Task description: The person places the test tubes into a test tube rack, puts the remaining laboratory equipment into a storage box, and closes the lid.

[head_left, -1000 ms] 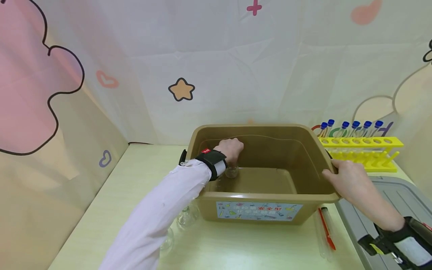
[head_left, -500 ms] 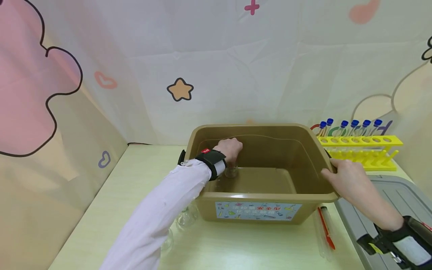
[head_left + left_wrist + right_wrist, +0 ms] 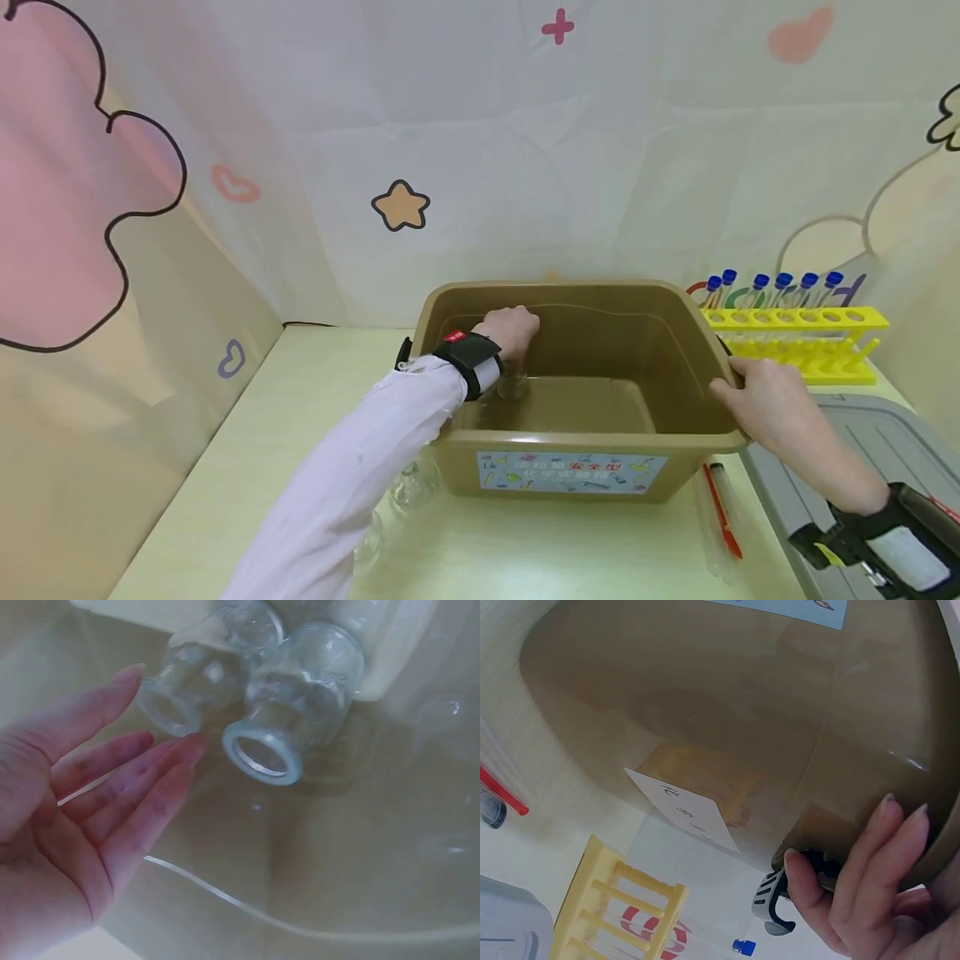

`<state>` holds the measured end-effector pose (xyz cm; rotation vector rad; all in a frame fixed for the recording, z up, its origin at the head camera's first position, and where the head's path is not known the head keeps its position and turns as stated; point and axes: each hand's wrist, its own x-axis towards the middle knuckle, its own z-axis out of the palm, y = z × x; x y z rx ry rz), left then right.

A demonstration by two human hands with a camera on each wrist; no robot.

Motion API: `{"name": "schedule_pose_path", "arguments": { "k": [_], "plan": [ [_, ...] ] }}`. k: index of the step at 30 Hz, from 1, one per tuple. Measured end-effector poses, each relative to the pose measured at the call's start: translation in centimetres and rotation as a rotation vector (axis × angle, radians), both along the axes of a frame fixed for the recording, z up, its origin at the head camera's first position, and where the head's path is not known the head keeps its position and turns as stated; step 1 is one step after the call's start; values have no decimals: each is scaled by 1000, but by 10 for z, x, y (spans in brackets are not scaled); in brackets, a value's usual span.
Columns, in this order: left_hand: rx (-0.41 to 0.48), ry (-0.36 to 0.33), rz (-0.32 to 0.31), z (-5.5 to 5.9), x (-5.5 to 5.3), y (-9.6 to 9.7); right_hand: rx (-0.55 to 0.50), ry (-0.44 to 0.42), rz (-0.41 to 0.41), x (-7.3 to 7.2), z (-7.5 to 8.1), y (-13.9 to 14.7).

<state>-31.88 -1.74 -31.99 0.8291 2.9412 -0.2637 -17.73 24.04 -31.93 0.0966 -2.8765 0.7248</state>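
Note:
A brown plastic storage box (image 3: 566, 439) with a printed label on its front stands on the table. My left hand (image 3: 510, 332) reaches down inside it at the left. In the left wrist view the left hand's fingers (image 3: 142, 817) are loosely extended, thumb apart, right at the mouth of one clear glass bottle (image 3: 214, 675). Another wide-mouthed glass bottle (image 3: 304, 697) lies beside it. My right hand (image 3: 776, 400) grips the box's right rim, thumb inside. Its other fingers (image 3: 874, 877) curl under the rim outside, next to a black-and-grey latch (image 3: 772, 904).
A yellow test tube rack (image 3: 798, 319) with several blue-capped tubes stands at the back right. The grey lid (image 3: 862, 433) lies under my right forearm. A red stick (image 3: 722, 510) in clear plastic lies before the box. Clear glassware (image 3: 411, 487) stands beside my left sleeve.
The head view has tilted up slightly, so everything sits a little lower. Both hands keep their places at the box.

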Motion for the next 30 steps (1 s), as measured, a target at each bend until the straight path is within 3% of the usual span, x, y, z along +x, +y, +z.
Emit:
{"name": "schedule_pose_path", "arguments": {
  "k": [10,19,24,30],
  "plan": [
    [19,51,-29,28,9,0,4,-6,-16,1,-2,0],
    [101,-3,-97,66,26,-6,-2,-3,-17,1,-2,0],
    [145,52,-150,82,36,-16,2,5,-20,1,-2,-1],
    [203,99,-175,90,47,-35,1,-4,-19,0,-1,-1]
  ]
}}
